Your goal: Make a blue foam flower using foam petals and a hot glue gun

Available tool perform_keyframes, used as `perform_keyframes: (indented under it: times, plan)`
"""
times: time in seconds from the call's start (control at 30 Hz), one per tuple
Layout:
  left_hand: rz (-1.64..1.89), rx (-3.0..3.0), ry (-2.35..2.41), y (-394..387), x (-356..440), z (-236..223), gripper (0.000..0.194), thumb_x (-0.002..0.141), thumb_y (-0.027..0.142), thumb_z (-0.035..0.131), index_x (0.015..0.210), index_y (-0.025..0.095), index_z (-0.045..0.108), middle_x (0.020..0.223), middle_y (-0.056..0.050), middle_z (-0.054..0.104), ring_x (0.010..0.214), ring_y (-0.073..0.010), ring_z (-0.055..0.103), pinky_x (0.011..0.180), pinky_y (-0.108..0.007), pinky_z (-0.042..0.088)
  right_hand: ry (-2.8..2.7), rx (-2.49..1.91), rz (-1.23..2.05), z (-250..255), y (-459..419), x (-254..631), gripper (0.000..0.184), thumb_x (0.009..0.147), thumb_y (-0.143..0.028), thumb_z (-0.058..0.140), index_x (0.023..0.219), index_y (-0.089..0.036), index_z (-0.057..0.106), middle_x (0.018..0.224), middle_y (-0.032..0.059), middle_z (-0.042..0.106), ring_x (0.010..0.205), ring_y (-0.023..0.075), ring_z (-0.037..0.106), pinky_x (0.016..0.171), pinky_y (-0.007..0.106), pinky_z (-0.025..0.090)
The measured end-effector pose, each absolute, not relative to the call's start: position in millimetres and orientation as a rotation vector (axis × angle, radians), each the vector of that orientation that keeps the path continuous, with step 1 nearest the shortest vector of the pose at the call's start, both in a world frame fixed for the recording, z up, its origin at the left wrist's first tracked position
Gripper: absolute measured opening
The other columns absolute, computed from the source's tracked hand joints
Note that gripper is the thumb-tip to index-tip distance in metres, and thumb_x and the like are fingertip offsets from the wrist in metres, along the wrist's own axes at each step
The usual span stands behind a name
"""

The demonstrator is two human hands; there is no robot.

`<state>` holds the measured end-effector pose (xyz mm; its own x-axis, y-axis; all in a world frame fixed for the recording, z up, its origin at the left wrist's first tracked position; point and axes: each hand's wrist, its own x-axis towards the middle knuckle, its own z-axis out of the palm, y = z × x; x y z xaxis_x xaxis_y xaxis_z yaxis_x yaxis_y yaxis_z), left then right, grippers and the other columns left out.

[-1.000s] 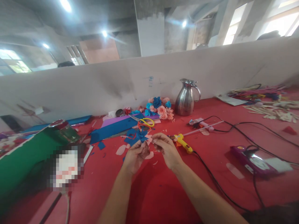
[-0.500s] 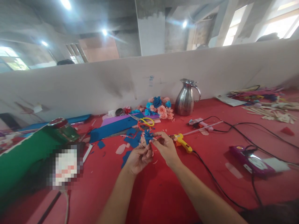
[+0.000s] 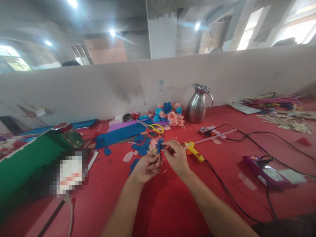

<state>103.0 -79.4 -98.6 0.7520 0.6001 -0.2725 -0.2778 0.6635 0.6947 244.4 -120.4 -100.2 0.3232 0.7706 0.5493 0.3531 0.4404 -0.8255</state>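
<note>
A dark blue paper flower is held up between my two hands over the red table. My left hand is closed around its lower end from below. The fingers of my right hand are closed at the petals on its right side. Blue paper scraps and pink petal pieces lie just behind and to the left. Yellow and orange-handled scissors rest beyond the flower. Right of my right hand lies a yellow glue gun with a glue stick in its back.
A bunch of pink and blue paper flowers and a steel jug stand by the white partition. Blue paper sheets lie left. A purple power strip with black cables is right. A glass jar stands by a green board.
The blue flower has turned and tipped to the right in my fingers. My right hand has shifted slightly right. The whole view has moved a little.
</note>
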Motion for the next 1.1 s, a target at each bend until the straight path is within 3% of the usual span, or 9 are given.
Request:
perform_keyframes:
  times: [0.17,0.3,0.43,0.73,0.9,1.1]
  plan:
    - [0.586,0.780,0.620,-86.8,107.2,-94.4,0.016,0.085,0.027,0.056,0.077,0.014,0.051,0.052,0.003,0.055,0.031,0.0012,0.015,0.036,-0.012,0.029,-1.324,-1.174,0.306,-104.8,-120.4,244.5,0.020,0.081,-0.016,0.053,0.091,-0.023,0.070,0.088,0.0046,0.064,0.069,0.0155,0.058,0.063,0.027,0.046]
    - [0.606,0.834,0.652,-88.9,108.5,-94.1,0.022,0.084,0.034,0.058,0.077,0.017,0.047,0.048,0.006,0.051,0.031,0.0001,0.014,0.035,-0.012,0.027,-1.333,-1.219,0.261,-106.5,-119.7,245.9,0.021,0.081,-0.016,0.053,0.092,-0.024,0.070,0.087,0.0041,0.065,0.063,0.0147,0.056,0.061,0.028,0.046]
    - [0.603,0.855,0.646,-86.9,108.2,-96.8,0.024,0.082,0.035,0.060,0.075,0.017,0.046,0.047,0.007,0.050,0.032,-0.0003,0.015,0.034,-0.011,0.022,-1.340,-1.238,0.243,-106.3,-119.9,246.7,0.018,0.082,-0.018,0.055,0.090,-0.024,0.069,0.085,0.0040,0.064,0.060,0.0141,0.055,0.059,0.028,0.045]
    - [0.648,0.894,0.631,-84.3,108.3,-98.0,0.025,0.079,0.030,0.063,0.067,0.016,0.047,0.043,0.004,0.048,0.030,-0.0009,0.018,0.031,-0.013,0.011,-1.419,-1.241,0.194,-108.8,-120.0,247.4,0.018,0.085,-0.022,0.053,0.093,-0.026,0.069,0.090,0.0050,0.067,0.072,0.0171,0.061,0.067,0.028,0.048]
    - [0.691,0.895,0.660,-81.7,106.2,-100.2,0.020,0.079,0.029,0.061,0.070,0.015,0.050,0.040,0.005,0.047,0.029,-0.0016,0.019,0.032,-0.014,0.011,-1.470,-1.210,0.173,-110.2,-120.6,247.5,0.020,0.088,-0.019,0.050,0.091,-0.026,0.069,0.090,0.0053,0.067,0.084,0.0184,0.064,0.077,0.030,0.049]
    - [0.696,0.881,0.653,-81.7,104.2,-99.4,0.020,0.078,0.029,0.063,0.069,0.015,0.051,0.041,0.005,0.046,0.029,-0.0010,0.019,0.032,-0.015,0.011,-1.474,-1.206,0.111,-107.5,-122.2,246.8,0.019,0.089,-0.021,0.050,0.093,-0.025,0.068,0.091,0.0059,0.067,0.084,0.0182,0.064,0.077,0.030,0.050]
